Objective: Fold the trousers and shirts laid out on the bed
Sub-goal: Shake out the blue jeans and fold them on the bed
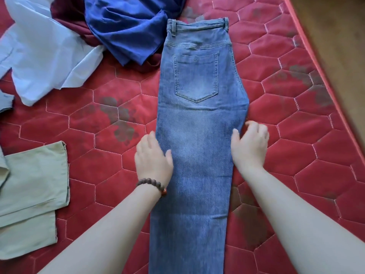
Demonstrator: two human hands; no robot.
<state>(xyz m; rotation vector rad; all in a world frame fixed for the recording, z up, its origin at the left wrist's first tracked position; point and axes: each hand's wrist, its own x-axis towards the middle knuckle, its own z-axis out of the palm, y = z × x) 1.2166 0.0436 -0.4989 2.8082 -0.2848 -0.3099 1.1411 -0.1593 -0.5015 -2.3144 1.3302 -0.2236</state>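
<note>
The jeans [197, 135] lie lengthwise down the middle of the bed [296, 155], already doubled leg over leg, hems running out of view at the near edge and waistband at the far end, back pocket up. Both forearms reach in from the near edge and frame the thigh section.

The left hand [153, 157], with a bead bracelet [152, 184] at the wrist, sits at the left side seam, thumb resting on the denim and fingers curled down over the edge; whether they actually pinch the fabric is hidden. The right hand [249, 143] sits at the right edge, thumb touching the denim, fingers loosely curled above the mattress and holding nothing that shows.

The risk from here, as I judge it, is an uneven fold — if only one hand has a real hold when the legs are brought toward the waistband, the two layers could slide apart and the fold come out skewed. The denim bulges outward on the right below the pocket, which could crease in if not smoothed.

To the left, olive trousers [33, 194] lie flat. Farther off, a pale blue shirt [45, 56], a dark blue garment [126, 26] and a maroon one [67, 14] sit crumpled — still to be folded.
</note>
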